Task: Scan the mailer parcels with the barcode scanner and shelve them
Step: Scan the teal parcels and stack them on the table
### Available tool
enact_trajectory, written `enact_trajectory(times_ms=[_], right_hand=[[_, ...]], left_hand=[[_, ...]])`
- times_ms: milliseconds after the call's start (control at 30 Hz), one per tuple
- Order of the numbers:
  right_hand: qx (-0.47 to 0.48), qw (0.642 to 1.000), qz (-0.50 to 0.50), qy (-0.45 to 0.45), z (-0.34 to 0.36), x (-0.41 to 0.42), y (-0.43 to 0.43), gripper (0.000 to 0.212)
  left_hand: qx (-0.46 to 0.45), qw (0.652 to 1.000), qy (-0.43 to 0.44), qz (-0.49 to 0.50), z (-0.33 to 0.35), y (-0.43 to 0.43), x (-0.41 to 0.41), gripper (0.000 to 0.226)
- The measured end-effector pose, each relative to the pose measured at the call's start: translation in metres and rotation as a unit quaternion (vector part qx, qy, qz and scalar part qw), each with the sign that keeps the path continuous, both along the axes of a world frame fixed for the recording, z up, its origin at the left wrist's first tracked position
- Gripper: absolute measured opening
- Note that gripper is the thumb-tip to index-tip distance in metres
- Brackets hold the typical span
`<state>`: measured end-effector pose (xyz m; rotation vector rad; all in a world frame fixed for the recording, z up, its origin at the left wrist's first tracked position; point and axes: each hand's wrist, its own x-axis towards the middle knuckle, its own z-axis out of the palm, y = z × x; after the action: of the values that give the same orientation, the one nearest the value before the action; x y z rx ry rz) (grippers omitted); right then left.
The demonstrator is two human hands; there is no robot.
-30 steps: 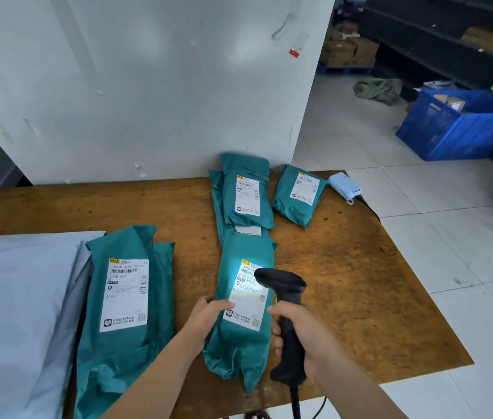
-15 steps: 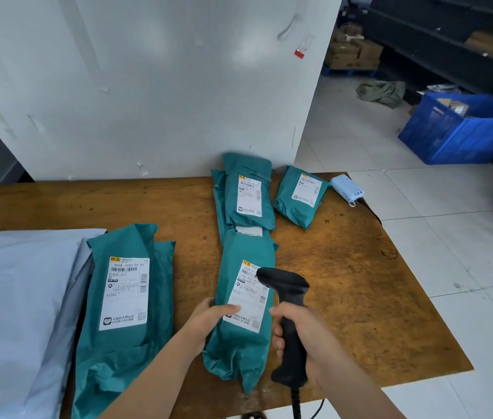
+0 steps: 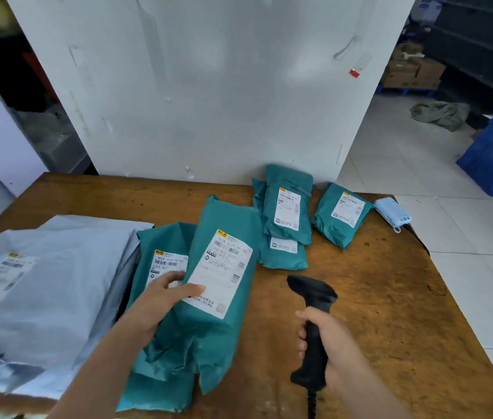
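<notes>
1. Altogether, five teal parcels lie on the wooden table (image 3: 375,297): the held parcel (image 3: 227,267), a lower parcel (image 3: 163,237) beneath it, a stacked pair (image 3: 287,207) at 12 o'clock, and a small parcel (image 3: 342,213) at 1 o'clock.
2. Grey parcels (image 3: 57,282) pile at 9 o'clock; at least two, exact count unclear.
3. One black scanner (image 3: 313,293) stands at 5 o'clock, the right hand (image 3: 326,337) wrapped round its handle.
4. The held parcel, near 7 o'clock, is long and crumpled at its near end, with a white barcode label; the print is blurred.
5. The left hand (image 3: 160,300) grips its left edge, thumb on the label.
</notes>
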<state>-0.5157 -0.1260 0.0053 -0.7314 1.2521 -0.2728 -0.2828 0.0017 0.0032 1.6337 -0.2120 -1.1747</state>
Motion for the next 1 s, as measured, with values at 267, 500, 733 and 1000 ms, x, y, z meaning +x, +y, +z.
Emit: enact_trajectory(times_ms=[267, 500, 733, 1000], right_hand=[[0.028, 0.998, 0.062, -0.004, -0.004, 0.026, 0.007, 0.017], [0.015, 0.998, 0.056, -0.002, -0.004, 0.028, -0.001, 0.016], [-0.004, 1.0, 0.026, 0.0, 0.007, 0.023, -0.016, 0.017], [-0.085, 0.996, 0.004, 0.013, 0.022, -0.013, -0.054, 0.015]], left_hand=[[0.132, 0.981, -0.116, 0.081, -0.005, 0.048, 0.051, 0.054], [0.13, 0.888, -0.418, 0.14, 0.018, 0.021, 0.031, 0.07], [-0.046, 0.883, -0.462, 0.062, 0.019, -0.068, 0.003, 0.032], [0.018, 0.929, -0.345, -0.135, -0.036, -0.203, -0.025, 0.033]])
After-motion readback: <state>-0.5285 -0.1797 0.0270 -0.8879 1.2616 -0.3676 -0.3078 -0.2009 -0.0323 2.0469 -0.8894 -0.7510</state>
